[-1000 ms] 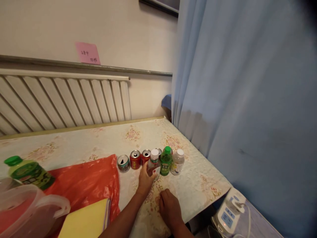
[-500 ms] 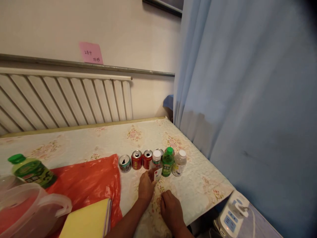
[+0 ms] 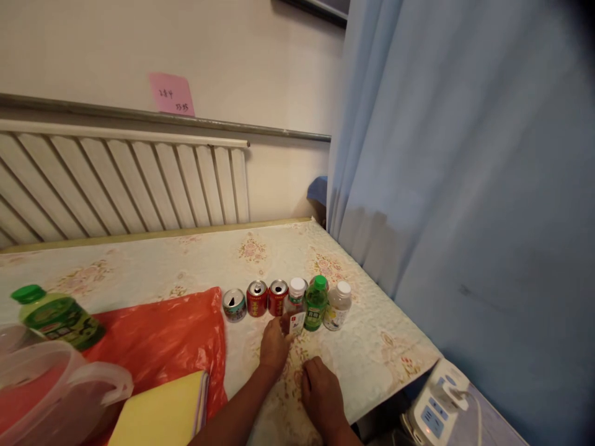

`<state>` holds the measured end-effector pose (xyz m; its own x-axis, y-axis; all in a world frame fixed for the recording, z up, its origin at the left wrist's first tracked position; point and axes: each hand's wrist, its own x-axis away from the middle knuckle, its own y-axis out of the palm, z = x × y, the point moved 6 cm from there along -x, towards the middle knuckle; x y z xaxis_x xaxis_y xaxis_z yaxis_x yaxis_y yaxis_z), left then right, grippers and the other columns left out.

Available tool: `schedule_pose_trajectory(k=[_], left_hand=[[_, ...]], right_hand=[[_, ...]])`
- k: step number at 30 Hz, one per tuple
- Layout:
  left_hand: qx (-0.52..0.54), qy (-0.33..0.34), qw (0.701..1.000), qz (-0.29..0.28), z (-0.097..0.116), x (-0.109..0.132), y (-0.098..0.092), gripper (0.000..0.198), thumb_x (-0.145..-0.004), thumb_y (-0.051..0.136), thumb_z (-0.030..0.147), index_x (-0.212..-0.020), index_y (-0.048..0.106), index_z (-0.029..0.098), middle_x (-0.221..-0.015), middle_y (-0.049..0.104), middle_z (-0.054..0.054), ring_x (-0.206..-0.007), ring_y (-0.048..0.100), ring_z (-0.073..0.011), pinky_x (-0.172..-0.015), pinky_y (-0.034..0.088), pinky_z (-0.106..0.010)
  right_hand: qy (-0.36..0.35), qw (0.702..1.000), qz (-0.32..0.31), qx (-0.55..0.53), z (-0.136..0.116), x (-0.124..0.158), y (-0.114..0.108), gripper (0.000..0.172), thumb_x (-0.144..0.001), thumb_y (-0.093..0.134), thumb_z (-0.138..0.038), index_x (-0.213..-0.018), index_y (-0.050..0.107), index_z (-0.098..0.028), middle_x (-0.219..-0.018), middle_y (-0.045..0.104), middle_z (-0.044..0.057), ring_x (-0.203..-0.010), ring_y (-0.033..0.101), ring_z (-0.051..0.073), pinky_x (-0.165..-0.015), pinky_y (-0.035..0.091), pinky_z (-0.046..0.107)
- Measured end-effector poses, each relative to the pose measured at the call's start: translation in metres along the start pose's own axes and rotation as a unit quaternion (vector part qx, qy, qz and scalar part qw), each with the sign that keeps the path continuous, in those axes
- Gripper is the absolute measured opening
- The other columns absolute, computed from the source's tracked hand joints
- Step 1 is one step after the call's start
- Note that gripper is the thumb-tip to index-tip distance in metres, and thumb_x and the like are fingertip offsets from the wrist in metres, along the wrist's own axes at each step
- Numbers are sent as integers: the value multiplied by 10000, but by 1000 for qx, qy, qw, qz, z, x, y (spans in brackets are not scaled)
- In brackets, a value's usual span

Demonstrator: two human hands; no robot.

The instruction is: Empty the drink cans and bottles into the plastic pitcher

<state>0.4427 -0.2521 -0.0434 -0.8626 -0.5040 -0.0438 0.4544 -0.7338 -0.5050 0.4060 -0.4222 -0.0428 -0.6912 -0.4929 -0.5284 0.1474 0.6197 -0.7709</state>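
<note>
My left hand [image 3: 275, 342] has its fingers round the lower part of a clear bottle with a white cap [image 3: 296, 303], which stands upright in front of the cans. Beside that bottle, to the right, are a green bottle [image 3: 316, 303] and a white-capped bottle with a pale label [image 3: 337, 306]. A teal can [image 3: 234, 305] and two red cans [image 3: 257, 298], [image 3: 278, 297] form a row on the left. More cans are mostly hidden behind the bottles. Curled on the tablecloth nearer me, my right hand [image 3: 321, 393] touches no bottle; what its fingers hold, if anything, is hidden.
On the left, a red plastic bag [image 3: 167, 334] lies under a yellow cloth [image 3: 160, 412] and a clear plastic jug [image 3: 46, 390]. A large green bottle [image 3: 60, 319] lies behind the jug. A power strip [image 3: 434, 402] sits beyond the table's right edge, near a blue curtain [image 3: 465, 186].
The white-capped clear bottle in my left hand has shifted slightly right, closer to the green bottle. My right hand has stayed in place.
</note>
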Motion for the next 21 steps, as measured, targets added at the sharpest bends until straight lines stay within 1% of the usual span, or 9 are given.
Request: schedule_pose_trajectory(k=[4,9,12,17,21], left_hand=[[-21,11,1000,16,0,-3,-2,382,-664,689,145,-1035,613,186,-1063,680,-71,-1067,613,-251,-901,423,-333],[-44,35,998,19,2,-6,-4,434,-629,697,133,-1050,602,186,-1059,669,-68,-1059,594,-254,-921,423,-343],[-62,51,997,20,3,-6,-4,456,-612,697,145,-1054,592,188,-1053,660,-69,-1064,570,-267,-940,416,-357],[-97,68,992,30,5,-6,-4,514,-615,693,186,-1113,563,177,-1087,635,-91,-1089,539,-293,-974,389,-391],[-129,76,988,23,9,-5,-5,409,-589,742,256,-964,590,199,-988,627,-62,-1040,556,-292,-954,387,-401]], right_hand=[[0,1000,-1,3,0,1,0,161,-852,447,-91,-800,525,-221,-747,563,14,-681,556,161,-619,350,255],[6,1000,-12,3,0,1,1,156,-859,453,-98,-792,520,-222,-755,566,16,-688,558,160,-620,348,256],[8,1000,-13,6,1,1,2,156,-857,454,-97,-790,518,-223,-754,564,15,-685,556,160,-621,348,256],[9,1000,-24,6,2,2,4,164,-856,443,-87,-819,534,-219,-771,567,23,-702,561,170,-632,357,264],[3,1000,-16,4,2,2,3,164,-867,439,-94,-815,537,-214,-768,562,23,-697,549,166,-629,355,260]])
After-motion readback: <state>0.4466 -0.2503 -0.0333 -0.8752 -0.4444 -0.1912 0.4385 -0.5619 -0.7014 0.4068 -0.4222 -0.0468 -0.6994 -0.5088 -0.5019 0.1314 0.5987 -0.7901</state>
